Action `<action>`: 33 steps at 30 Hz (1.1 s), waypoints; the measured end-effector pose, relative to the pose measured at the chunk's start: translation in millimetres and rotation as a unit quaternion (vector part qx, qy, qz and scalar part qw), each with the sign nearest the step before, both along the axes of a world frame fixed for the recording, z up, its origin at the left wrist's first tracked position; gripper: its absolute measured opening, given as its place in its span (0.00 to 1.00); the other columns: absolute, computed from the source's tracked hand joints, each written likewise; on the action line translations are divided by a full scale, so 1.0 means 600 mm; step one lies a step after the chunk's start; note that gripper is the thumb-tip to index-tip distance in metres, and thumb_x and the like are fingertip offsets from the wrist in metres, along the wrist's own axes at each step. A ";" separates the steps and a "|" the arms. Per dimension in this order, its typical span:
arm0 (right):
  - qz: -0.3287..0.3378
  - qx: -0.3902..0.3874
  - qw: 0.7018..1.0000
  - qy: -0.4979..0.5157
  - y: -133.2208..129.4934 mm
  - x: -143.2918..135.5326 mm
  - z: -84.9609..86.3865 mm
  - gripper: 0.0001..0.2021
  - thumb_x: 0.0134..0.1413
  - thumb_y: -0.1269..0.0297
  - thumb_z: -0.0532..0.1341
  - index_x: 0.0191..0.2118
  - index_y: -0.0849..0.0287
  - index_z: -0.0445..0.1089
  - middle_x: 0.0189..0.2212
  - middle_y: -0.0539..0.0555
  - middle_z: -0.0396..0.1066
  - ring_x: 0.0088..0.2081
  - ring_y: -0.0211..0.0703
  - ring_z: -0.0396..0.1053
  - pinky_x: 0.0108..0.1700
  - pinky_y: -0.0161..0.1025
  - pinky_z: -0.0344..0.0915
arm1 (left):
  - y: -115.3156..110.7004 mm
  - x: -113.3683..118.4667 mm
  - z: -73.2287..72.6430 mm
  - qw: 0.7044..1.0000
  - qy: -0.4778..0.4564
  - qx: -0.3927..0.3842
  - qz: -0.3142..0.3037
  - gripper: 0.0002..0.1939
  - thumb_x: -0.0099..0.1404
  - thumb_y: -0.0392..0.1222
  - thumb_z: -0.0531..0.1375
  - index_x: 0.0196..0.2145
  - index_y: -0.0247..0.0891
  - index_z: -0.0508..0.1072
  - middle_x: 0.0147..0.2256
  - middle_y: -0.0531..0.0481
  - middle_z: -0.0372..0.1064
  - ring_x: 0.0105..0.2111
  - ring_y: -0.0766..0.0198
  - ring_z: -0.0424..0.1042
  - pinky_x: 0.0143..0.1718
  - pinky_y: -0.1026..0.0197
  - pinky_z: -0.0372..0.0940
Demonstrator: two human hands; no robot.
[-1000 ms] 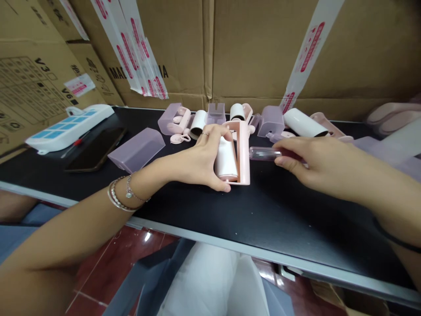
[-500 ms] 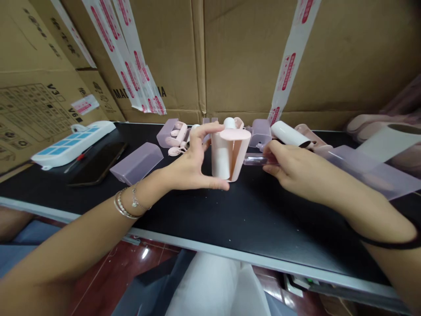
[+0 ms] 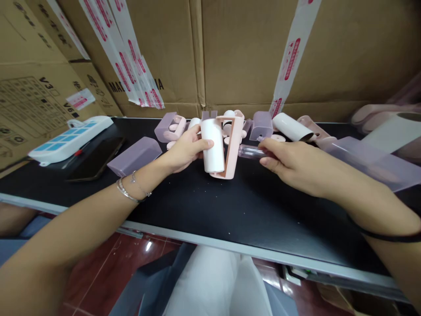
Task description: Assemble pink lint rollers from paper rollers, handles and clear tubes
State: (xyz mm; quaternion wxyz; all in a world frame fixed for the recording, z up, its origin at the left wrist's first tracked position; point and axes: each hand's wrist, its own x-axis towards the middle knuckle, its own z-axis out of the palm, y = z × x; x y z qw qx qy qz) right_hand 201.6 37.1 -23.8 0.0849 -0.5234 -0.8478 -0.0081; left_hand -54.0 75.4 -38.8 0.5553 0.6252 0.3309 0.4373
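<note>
My left hand (image 3: 187,151) is closed round the left side of a white cylinder (image 3: 213,151), thumb across its front. Right beside the cylinder stands a pink plastic holder (image 3: 233,149) with an open side, slightly tilted; the cylinder is at least partly outside it. What bears the holder is not clear. Between the fingertips of my right hand (image 3: 289,164) is a clear purplish tube (image 3: 250,152), its far end close to the holder's right side. Whether tube and holder touch, I cannot tell.
Purple translucent boxes (image 3: 134,156) and small pink parts lie along the back of the black table (image 3: 197,210). Another white cylinder (image 3: 291,126) lies behind my right hand. At left are a phone (image 3: 97,160) and a white power strip (image 3: 70,140). Cardboard (image 3: 237,57) walls the back.
My left hand has shifted from spanning the pink holder top to bottom to gripping the white cylinder. The cylinder now shows outside the holder's left side. My right hand still has the tube.
</note>
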 end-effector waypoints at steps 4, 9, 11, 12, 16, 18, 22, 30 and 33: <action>0.003 0.006 1.000 -0.006 0.001 0.001 0.004 0.11 0.60 0.58 0.47 0.41 0.56 0.63 0.32 0.56 0.71 0.31 0.47 0.67 0.32 0.40 0.54 | 0.002 0.003 -0.001 0.999 -0.008 -0.034 0.012 0.32 0.48 0.43 0.71 0.48 0.36 0.62 0.45 0.42 0.69 0.46 0.52 0.72 0.36 0.59 0.70; 0.022 0.019 1.000 -0.002 0.000 0.000 0.003 0.11 0.59 0.58 0.48 0.39 0.56 0.63 0.32 0.55 0.71 0.30 0.47 0.67 0.31 0.40 0.54 | 0.004 0.002 -0.003 0.999 0.001 -0.051 0.000 0.32 0.47 0.42 0.70 0.49 0.34 0.64 0.43 0.43 0.71 0.41 0.57 0.73 0.37 0.59 0.69; 0.025 0.024 0.999 0.004 -0.002 0.000 0.003 0.10 0.59 0.59 0.49 0.39 0.56 0.63 0.32 0.55 0.71 0.30 0.47 0.67 0.31 0.40 0.54 | 0.004 0.003 -0.004 0.999 0.006 -0.048 -0.005 0.32 0.48 0.42 0.70 0.49 0.34 0.65 0.44 0.42 0.71 0.40 0.56 0.73 0.37 0.58 0.69; 0.027 0.027 0.999 0.005 -0.003 -0.001 0.003 0.10 0.59 0.59 0.49 0.38 0.56 0.63 0.32 0.55 0.71 0.30 0.47 0.67 0.31 0.40 0.54 | 0.003 0.004 -0.005 0.999 0.009 -0.045 -0.008 0.33 0.47 0.43 0.70 0.50 0.34 0.65 0.44 0.42 0.71 0.41 0.55 0.73 0.37 0.58 0.69; 0.014 0.035 0.999 0.003 -0.003 -0.004 0.001 0.10 0.58 0.59 0.51 0.40 0.56 0.64 0.32 0.55 0.71 0.30 0.47 0.67 0.31 0.40 0.55 | -0.006 0.007 -0.006 0.999 0.014 -0.010 -0.027 0.35 0.48 0.44 0.70 0.51 0.37 0.62 0.47 0.43 0.69 0.45 0.54 0.71 0.42 0.57 0.67; 0.014 0.039 0.999 0.007 -0.002 -0.006 -0.002 0.10 0.58 0.60 0.51 0.40 0.57 0.64 0.33 0.56 0.71 0.31 0.49 0.68 0.32 0.41 0.58 | -0.011 0.008 -0.004 0.999 0.021 0.024 -0.016 0.34 0.48 0.43 0.68 0.51 0.38 0.61 0.46 0.44 0.67 0.46 0.54 0.69 0.44 0.55 0.66; 0.051 0.050 0.997 0.026 -0.003 -0.009 -0.012 0.10 0.59 0.64 0.50 0.41 0.60 0.65 0.37 0.59 0.71 0.39 0.53 0.69 0.42 0.47 0.64 | -0.021 0.014 0.001 0.983 0.080 0.156 0.048 0.32 0.45 0.39 0.65 0.47 0.40 0.57 0.45 0.48 0.60 0.45 0.57 0.65 0.45 0.57 0.63; 0.197 0.200 0.931 0.232 -0.034 -0.052 0.008 0.30 0.64 0.49 0.49 0.64 0.62 0.50 0.57 0.65 0.59 0.56 0.54 0.60 0.56 0.52 0.60 | -0.044 0.048 -0.005 0.962 0.073 0.258 0.056 0.32 0.46 0.39 0.66 0.46 0.42 0.54 0.44 0.49 0.60 0.42 0.60 0.65 0.42 0.59 0.64; 0.196 0.213 0.933 0.214 -0.032 -0.069 0.015 0.25 0.67 0.51 0.42 0.59 0.61 0.59 0.49 0.63 0.64 0.48 0.49 0.64 0.52 0.50 0.63 | -0.052 0.058 -0.002 0.977 0.037 0.199 0.061 0.30 0.48 0.43 0.69 0.44 0.40 0.57 0.44 0.47 0.64 0.42 0.60 0.67 0.43 0.59 0.64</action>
